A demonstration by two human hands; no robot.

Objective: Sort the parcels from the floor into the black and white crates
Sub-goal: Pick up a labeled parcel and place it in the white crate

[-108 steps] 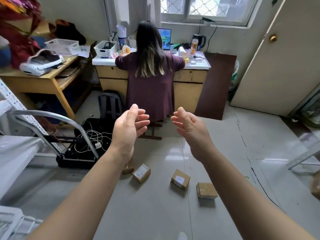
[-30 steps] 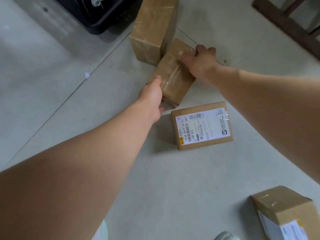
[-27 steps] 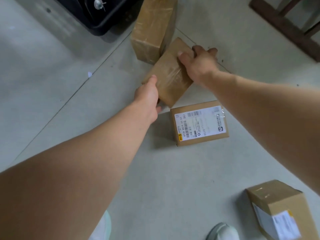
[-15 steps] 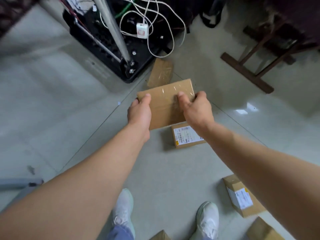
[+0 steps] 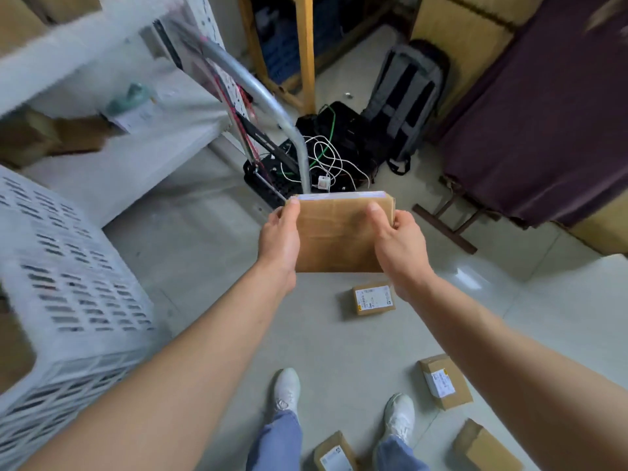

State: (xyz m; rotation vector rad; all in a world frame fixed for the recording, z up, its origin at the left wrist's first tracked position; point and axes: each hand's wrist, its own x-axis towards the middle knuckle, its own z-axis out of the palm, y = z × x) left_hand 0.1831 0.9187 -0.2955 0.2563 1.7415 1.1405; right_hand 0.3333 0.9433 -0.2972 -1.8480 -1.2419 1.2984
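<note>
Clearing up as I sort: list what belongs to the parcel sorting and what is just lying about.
Sorting: held parcel; labelled parcel ahead on the floor; parcel right of the right shoe; parcel between the feet; parcel at bottom right; white crate.
Lying about: grey backpack; white cables; trolley handle.

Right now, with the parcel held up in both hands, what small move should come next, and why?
Probably tilt the parcel toward you to look for its label. The left hand and right hand grip its sides, the side facing the camera is plain cardboard, and the white crate stands close on the left.
</note>
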